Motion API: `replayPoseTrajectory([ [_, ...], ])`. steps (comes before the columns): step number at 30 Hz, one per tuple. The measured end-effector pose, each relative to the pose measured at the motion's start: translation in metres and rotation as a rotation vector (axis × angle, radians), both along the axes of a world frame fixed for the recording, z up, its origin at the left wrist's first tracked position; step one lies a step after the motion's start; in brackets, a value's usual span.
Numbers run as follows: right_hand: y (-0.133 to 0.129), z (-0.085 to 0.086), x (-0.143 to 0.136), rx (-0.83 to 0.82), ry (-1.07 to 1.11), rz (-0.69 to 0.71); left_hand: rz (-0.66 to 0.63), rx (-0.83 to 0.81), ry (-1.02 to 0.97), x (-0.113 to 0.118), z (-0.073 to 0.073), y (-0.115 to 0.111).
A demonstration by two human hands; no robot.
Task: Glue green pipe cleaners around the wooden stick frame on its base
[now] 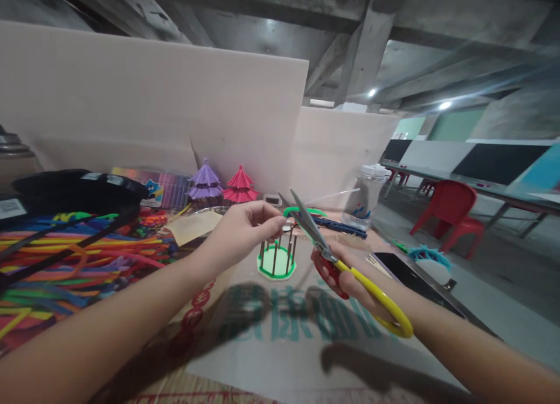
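Note:
My left hand (256, 224) is closed in a pinch at the near end of a bent green pipe cleaner (301, 209). My right hand (339, 270) grips scissors (321, 240) with one yellow and one red handle. Their blades are parted and point up and away, close to the green pipe cleaner. Just below my left fingertips stands a small model (276, 264), with a pale base edged in green and several thin brown posts. My left hand partly hides the tops of the posts.
Many coloured pipe cleaners (79, 258) lie at left beside a black bag (79, 188). Behind are a marker set (168, 188), a purple paper-like pagoda (205, 182) and a red one (240, 185). At right are a clear jar (363, 197), a dark phone (415, 281) and a red chair (450, 214).

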State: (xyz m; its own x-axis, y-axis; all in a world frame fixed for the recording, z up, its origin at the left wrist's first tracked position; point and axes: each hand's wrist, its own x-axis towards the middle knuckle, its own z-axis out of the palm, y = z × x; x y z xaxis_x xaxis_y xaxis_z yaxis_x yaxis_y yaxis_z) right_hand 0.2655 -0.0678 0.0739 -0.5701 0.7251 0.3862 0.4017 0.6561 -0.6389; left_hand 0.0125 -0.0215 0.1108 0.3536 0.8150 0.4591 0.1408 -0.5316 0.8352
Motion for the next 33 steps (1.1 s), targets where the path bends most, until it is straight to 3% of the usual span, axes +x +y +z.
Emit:
replayPoseTrajectory([
  [6, -0.010, -0.001, -0.008, -0.207, 0.070, 0.030, -0.082, -0.068, 0.022, 0.010, -0.015, -0.003],
  [14, -0.008, -0.014, -0.007, -0.156, 0.107, 0.004, -0.088, -0.054, 0.080, 0.011, -0.012, -0.007],
  [19, -0.005, -0.021, -0.013, -0.106, 0.123, -0.187, -0.066, -0.004, 0.107, 0.011, -0.013, -0.006],
  [23, 0.007, -0.015, -0.009, -0.024, 0.093, -0.378, -0.007, 0.071, 0.167, 0.007, -0.008, -0.005],
  [26, 0.025, -0.005, 0.006, -0.045, -0.024, -0.552, 0.070, 0.113, 0.196, 0.001, 0.001, -0.002],
  [29, 0.040, 0.004, 0.023, -0.078, -0.276, -0.700, 0.134, 0.159, 0.198, -0.010, 0.008, 0.005],
  [33, 0.048, 0.001, 0.039, 0.017, -0.569, -0.633, 0.221, 0.192, 0.190, -0.022, 0.013, 0.013],
])
